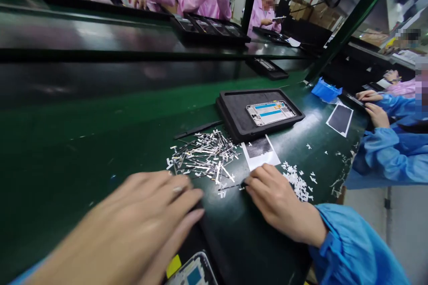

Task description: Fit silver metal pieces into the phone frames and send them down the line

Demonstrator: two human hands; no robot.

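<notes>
My left hand (150, 213) is closed at the near left, its thumb and fingers around the upper edge of a black tray (209, 245). In that tray, a phone frame (195, 271) shows in part beside a yellow tab (173, 266); the hand covers some of it. My right hand (274, 196) is closed in a pinch over the bench, with a thin dark strip (229, 187) reaching left from its fingertips. Just beyond lies a loose heap of black and white strips (205, 153). A white-edged sheet with dark stripes (259, 149) lies above my right fingers.
Farther back, a black foam tray (230, 111) bears a phone frame (270, 112). White scraps (297, 180) are piled right of my right hand. A blue box (326, 90) stands by a green post (351, 22). Co-workers sit along the far side and at the right.
</notes>
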